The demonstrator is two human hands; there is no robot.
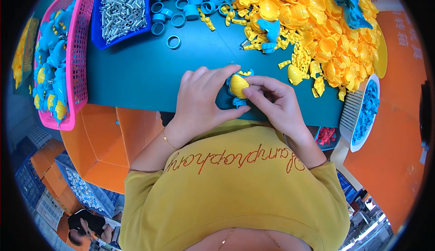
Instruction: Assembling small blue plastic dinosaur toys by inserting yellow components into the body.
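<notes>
Far left, you have one pink basket [77, 65], its wall tilted toward you, holding blue-and-yellow toys [59, 53]. Below and right of it, one orange box [99, 135], at the edge of the green table [140, 76]. Next, one blue tray [123, 39] filled with metal pins [122, 10]. Beside the tray, a scatter of blue rings [177, 20], one lying apart nearer you. At centre, your left hand [199, 92], curved in a narrow grip, index finger above and thumb below the toy in hand [239, 86], a blue body with a yellow shell. The toy sits between both hands, over the table's near edge. Your right hand [277, 103], closed in a pinch, thumb against the shell's right side. Step in hand, by judgement: seating the shell on the blue body. The next move seems to call for a steady left hold and even thumb pressure, with the shell kept square to its seat. Further right, small yellow pieces [300, 56] and a heap of yellow shells [317, 19]. Far right, one white basket [350, 108] of blue parts [368, 110].
</notes>
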